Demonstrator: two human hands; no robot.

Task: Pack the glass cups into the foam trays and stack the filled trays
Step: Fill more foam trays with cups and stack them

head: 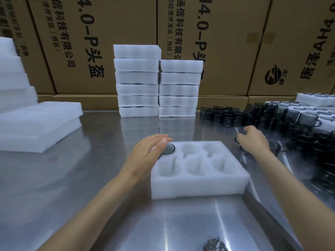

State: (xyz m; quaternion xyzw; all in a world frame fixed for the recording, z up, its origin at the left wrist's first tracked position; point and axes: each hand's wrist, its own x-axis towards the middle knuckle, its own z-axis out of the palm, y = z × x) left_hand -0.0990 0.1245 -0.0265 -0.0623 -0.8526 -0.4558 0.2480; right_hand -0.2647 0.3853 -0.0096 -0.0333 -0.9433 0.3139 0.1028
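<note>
A wall of large brown cardboard cartons [112,42] printed with black characters is seen behind everything else, well beyond the white six-pocket foam tray [199,180] that serves here as the landmark. The tray is carried by a reflective grey metal desk [101,178], and it lies at the middle of that desk, nearest the viewer.

Behind the tray, against the cartons, two side-by-side stacks of closed white foam trays [157,84] are stood; the stack on the left is taller than the one on the right. To the far left of the tray, a pile of wide flat white foam sheets [38,124] is laid, with more foam stepped up behind it. To the right of the tray and beyond it, a crowded group of dark smoked-glass handled cups [268,115] is gathered on the desk, some of them stacked, with another white foam tray of cups [315,99] set behind them.

In the tray's far-left pocket one dark glass cup [169,149] is seated, base upward; the other five pockets are seen bare. The left hand [150,153] is held over that corner with its fingers straight and relaxed, the fingertips resting on or just above the seated cup; contact cannot be told for certain. The right hand [253,140] is placed just right of the tray, its fingers curled round a single dark glass cup [273,148] standing on the desk.
</note>
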